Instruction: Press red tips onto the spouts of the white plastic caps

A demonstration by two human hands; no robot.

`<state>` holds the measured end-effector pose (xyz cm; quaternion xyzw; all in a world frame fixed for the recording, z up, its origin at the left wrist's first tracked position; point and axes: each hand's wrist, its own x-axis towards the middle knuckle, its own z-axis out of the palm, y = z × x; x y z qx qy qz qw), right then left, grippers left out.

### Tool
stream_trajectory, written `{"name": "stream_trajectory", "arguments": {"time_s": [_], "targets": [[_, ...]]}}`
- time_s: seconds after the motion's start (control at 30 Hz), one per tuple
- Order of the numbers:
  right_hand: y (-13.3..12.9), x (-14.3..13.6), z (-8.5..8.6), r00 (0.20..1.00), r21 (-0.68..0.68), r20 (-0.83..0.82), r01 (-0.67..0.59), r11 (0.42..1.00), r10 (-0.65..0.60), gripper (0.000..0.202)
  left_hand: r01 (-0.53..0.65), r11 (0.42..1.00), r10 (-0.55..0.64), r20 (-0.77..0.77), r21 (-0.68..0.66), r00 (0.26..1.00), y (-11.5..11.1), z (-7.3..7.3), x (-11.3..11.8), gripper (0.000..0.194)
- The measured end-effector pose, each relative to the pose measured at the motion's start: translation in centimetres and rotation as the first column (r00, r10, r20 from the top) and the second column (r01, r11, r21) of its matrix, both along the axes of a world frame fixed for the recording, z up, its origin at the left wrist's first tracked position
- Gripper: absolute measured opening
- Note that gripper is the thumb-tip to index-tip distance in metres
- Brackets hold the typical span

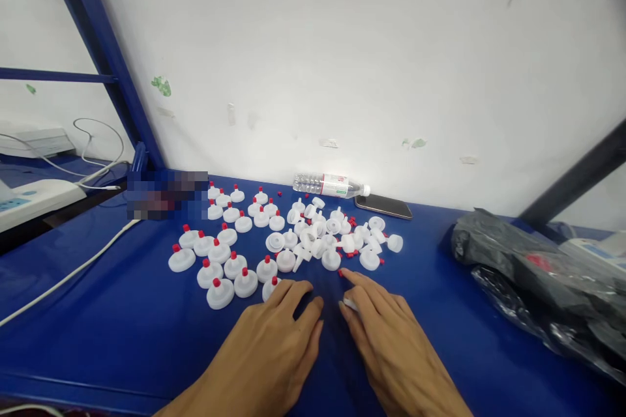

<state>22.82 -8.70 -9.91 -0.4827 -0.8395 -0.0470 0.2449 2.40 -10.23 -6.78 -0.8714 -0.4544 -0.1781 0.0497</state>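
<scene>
My left hand (276,345) is palm down over the blue table, its fingers bent and apart, with nothing visible in them. Just beyond its knuckles stands a white round cap with a red tip (274,288). My right hand (391,339) has a small white piece (351,304) between thumb and fingers, mostly hidden. Its index finger reaches to a small red cap (341,272) on the table. To the left, several red-tipped white caps (220,293) stand upright. A loose heap of white caps without red tips (317,229) lies ahead, with small red caps (351,221) scattered among them.
A clear plastic bottle (328,185) lies by the wall, beside a dark phone (384,206). Dark plastic wrapping (533,280) covers the right side of the blue table (147,352). A white cable (73,273) crosses the left side, near a power strip (34,199).
</scene>
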Motion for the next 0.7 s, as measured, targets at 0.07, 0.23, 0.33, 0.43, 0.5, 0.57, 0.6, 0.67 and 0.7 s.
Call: {"name": "stream_trajectory", "arguments": {"time_s": [0.07,0.23,0.33,0.43,0.5,0.57,0.6,0.67,0.7], "targets": [[0.0,0.0,0.0,1.0,0.014,0.005,-0.021,1.0,0.021,0.024,0.002,1.0,-0.002,-0.005,0.007,1.0,0.0,0.0,-0.1,0.026],[-0.3,-0.2,0.7,0.996,0.061,0.001,-0.084,0.995,0.084,0.026,-0.004,0.997,0.006,-0.022,0.073,1.0,0.1,-0.5,-0.2,0.038],[-0.8,-0.4,1.2,0.99,0.083,-0.03,-0.137,0.987,0.14,0.027,-0.015,0.995,0.018,-0.02,0.102,1.0,0.1,-0.9,-0.3,0.041],[-1.1,-0.6,1.1,0.977,0.083,-0.076,-0.193,0.978,0.199,0.029,0.009,0.996,-0.009,0.006,0.087,1.0,0.2,-1.0,-0.4,0.035],[-1.2,-0.6,0.8,0.972,0.071,-0.083,-0.216,0.974,0.222,0.029,0.028,0.998,-0.031,0.044,0.06,0.999,0.3,-1.0,-0.5,0.03],[-1.3,-0.6,0.4,0.972,0.054,-0.075,-0.22,0.974,0.224,0.028,0.032,0.999,-0.035,0.085,0.038,0.996,0.4,-1.0,-0.6,0.027],[-1.3,-0.6,0.2,0.973,0.052,-0.072,-0.217,0.975,0.221,0.027,0.032,0.999,-0.035,0.099,0.033,0.994,0.4,-1.0,-0.7,0.026],[-1.4,-0.5,0.1,0.968,0.062,-0.058,-0.239,0.969,0.243,0.025,0.039,0.998,-0.043,0.116,0.039,0.992,0.4,-1.0,-0.8,0.025],[-1.5,-0.6,0.2,0.964,0.07,-0.051,-0.258,0.964,0.262,0.024,0.043,0.998,-0.049,0.122,0.049,0.991,0.4,-1.0,-0.8,0.025]]}}
